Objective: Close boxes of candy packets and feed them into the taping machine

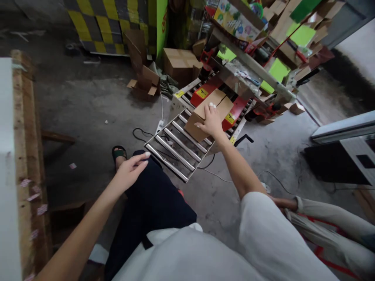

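Note:
A closed brown cardboard box (215, 102) rests on a roller conveyor (175, 144) with bare metal rollers at its near end. My right hand (212, 121) grips the box's near edge, fingers on its top and thumb at the near side. Red belts (233, 113) with yellow labels flank the box on both sides. Over my dark trousers, my left hand (133, 169) is open and holds nothing, its fingers stretched towards the conveyor's near left corner.
A sealing machine frame (252, 66) loaded with boxes and green sheets stands behind the conveyor. Cartons (180, 64) lie on the floor beyond it. A wooden-edged table (26, 156) is on the left. Cables (216, 177) trail beneath. Another person's legs (325, 226) show at lower right.

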Motion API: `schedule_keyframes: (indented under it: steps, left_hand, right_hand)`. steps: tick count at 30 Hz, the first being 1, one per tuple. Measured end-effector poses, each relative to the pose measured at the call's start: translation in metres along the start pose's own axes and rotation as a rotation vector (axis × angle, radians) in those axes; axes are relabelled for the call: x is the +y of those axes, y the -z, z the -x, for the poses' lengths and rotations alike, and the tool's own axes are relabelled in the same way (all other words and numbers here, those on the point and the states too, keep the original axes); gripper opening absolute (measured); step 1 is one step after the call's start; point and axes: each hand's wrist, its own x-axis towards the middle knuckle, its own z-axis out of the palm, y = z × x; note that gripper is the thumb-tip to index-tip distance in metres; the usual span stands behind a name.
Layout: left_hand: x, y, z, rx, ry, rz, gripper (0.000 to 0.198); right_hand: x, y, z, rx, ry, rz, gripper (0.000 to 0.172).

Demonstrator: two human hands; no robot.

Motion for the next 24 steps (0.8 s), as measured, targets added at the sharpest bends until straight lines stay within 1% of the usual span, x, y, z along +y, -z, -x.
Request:
schedule_keyframes:
  steps: [2, 4, 6, 8, 10, 11, 12, 13, 14, 15, 16, 17, 18, 19, 21, 22, 24]
  left_hand:
    - [-0.012, 0.019, 0.012, 0.077, 0.06, 0.024, 0.081]
    - [-0.025, 0.032, 0.02, 0.139, 0.111, 0.059, 0.086]
    - [-0.036, 0.037, 0.024, 0.185, 0.138, 0.089, 0.088]
    - [-0.042, 0.035, 0.03, 0.205, 0.132, 0.114, 0.087]
    - [-0.043, 0.032, 0.042, 0.191, 0.091, 0.12, 0.079]
    - [-0.042, 0.032, 0.05, 0.181, 0.057, 0.112, 0.073]
    - [-0.041, 0.034, 0.059, 0.179, 0.015, 0.096, 0.066]
    - [-0.039, 0.038, 0.068, 0.196, -0.033, 0.069, 0.058]
    - [-0.038, 0.045, 0.077, 0.237, -0.081, 0.03, 0.051]
    - [-0.036, 0.056, 0.086, 0.3, -0.131, -0.025, 0.044]
    - [-0.034, 0.069, 0.096, 0.39, -0.181, -0.099, 0.039]
    - [-0.031, 0.086, 0.106, 0.5, -0.228, -0.196, 0.034]
    - [-0.027, 0.105, 0.116, 0.624, -0.27, -0.314, 0.031]
    - [-0.021, 0.127, 0.125, 0.757, -0.305, -0.442, 0.028]
    - [-0.006, 0.174, 0.142, 1.016, -0.355, -0.689, 0.028]
    - [0.003, 0.199, 0.147, 1.129, -0.364, -0.789, 0.031]
    - [0.02, 0.247, 0.15, 1.29, -0.325, -0.929, 0.048]
  right_hand:
    - [0.023, 0.005, -0.008, -0.038, 0.022, 0.014, 0.105]
    - [0.046, 0.012, -0.017, -0.07, -0.008, 0.028, 0.104]
    - [0.06, 0.019, -0.029, -0.091, -0.105, 0.042, 0.103]
    - [0.06, 0.023, -0.041, -0.059, -0.271, 0.053, 0.099]
    - [0.041, 0.016, -0.043, 0.047, -0.425, 0.061, 0.093]
    - [0.025, 0.007, -0.039, 0.105, -0.447, 0.053, 0.092]
    - [0.004, -0.006, -0.031, 0.15, -0.418, 0.032, 0.091]
    - [-0.019, -0.021, -0.018, 0.169, -0.334, -0.009, 0.091]
    - [-0.044, -0.038, 0.0, 0.159, -0.211, -0.066, 0.089]
    - [-0.069, -0.055, 0.02, 0.129, -0.088, -0.131, 0.084]
    - [-0.092, -0.072, 0.042, 0.091, 0.005, -0.197, 0.078]
    - [-0.113, -0.085, 0.066, 0.057, 0.058, -0.262, 0.071]
    - [-0.13, -0.096, 0.088, 0.03, 0.075, -0.321, 0.065]
    - [-0.144, -0.103, 0.107, 0.015, 0.061, -0.374, 0.06]
    - [-0.159, -0.109, 0.137, 0.017, -0.011, -0.455, 0.056]
    - [-0.16, -0.109, 0.147, 0.027, -0.048, -0.483, 0.055]
    - [-0.152, -0.105, 0.161, 0.051, -0.099, -0.524, 0.055]
